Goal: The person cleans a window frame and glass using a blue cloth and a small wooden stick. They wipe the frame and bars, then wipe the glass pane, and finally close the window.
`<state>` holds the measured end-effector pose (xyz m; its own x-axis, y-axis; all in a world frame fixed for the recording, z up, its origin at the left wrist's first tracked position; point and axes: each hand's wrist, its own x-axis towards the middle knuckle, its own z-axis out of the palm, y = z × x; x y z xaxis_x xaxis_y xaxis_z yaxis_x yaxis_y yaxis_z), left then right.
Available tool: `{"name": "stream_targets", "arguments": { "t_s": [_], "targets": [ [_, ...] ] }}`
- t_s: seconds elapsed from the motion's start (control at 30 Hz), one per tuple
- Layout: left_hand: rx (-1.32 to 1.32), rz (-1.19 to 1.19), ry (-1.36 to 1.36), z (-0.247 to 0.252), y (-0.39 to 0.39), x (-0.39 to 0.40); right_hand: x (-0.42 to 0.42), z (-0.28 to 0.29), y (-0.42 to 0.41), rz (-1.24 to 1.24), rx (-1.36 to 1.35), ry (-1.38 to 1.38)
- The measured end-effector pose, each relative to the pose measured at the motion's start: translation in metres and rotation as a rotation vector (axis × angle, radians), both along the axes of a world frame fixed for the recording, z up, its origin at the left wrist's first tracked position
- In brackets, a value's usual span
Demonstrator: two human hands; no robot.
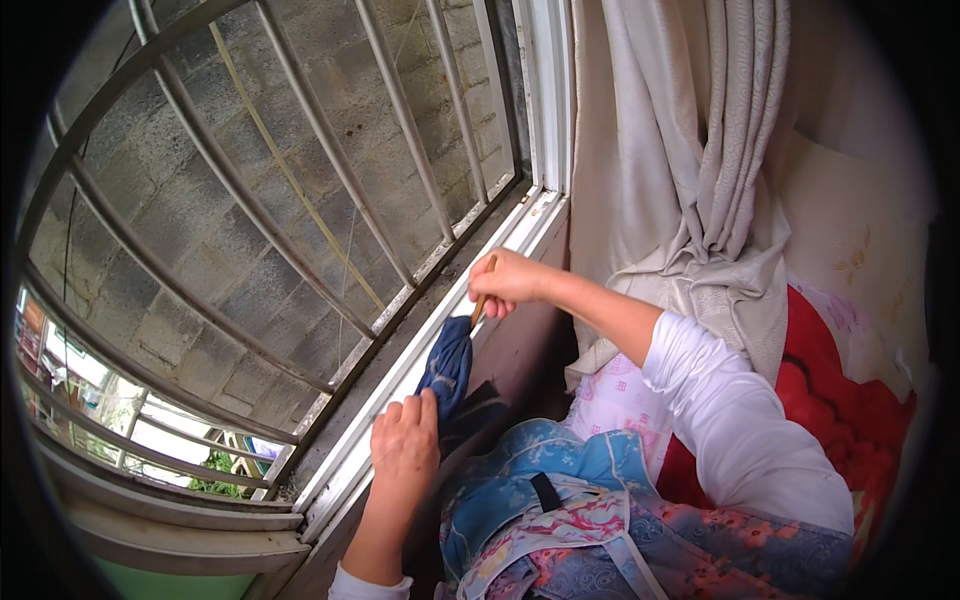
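My right hand (506,282) grips a thin brown stick (480,306), perhaps wooden, between thumb and fingers. The stick's lower end meets a bunched dark blue cloth (448,358) and is hidden there. At the cloth's lower end, my left hand (406,441) holds the fabric; its thumb and the far side of its grip are out of sight. The cloth lies along the white window sill track (534,219), and a loose dark part of it hangs over the inner side.
Metal security bars (319,135) stand outside the window, before a grey block wall (187,300). A beige curtain (645,150) hangs at the right, its lower end bunched over pink and red bedding (832,420). A patterned apron (675,547) covers my lap.
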<state>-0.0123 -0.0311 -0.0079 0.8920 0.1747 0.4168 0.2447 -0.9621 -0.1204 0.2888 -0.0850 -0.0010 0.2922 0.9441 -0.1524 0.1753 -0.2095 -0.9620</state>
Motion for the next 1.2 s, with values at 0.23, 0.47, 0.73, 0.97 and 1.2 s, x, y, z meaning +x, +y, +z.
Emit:
{"name": "stream_targets", "arguments": {
  "t_s": [0.23,0.47,0.73,0.97,1.2],
  "targets": [
    [-0.021,0.330,0.144,-0.008,-0.036,-0.186,-0.235,-0.022,0.045,0.376,0.262,0.156],
    [-0.094,0.518,-0.212,-0.043,-0.047,-0.246,-0.340,-0.025,0.056,0.471,0.239,0.127],
    [-0.082,0.783,-0.343,-0.074,-0.072,-0.262,-0.358,-0.055,0.081,0.593,0.304,0.054],
    [-0.537,0.654,-0.590,-0.042,-0.080,-0.234,-0.328,-0.042,0.065,0.316,0.339,0.421],
    [-0.439,0.498,-1.248,0.014,-0.068,-0.247,-0.290,0.019,0.041,0.309,0.539,0.725]
  ]
}}
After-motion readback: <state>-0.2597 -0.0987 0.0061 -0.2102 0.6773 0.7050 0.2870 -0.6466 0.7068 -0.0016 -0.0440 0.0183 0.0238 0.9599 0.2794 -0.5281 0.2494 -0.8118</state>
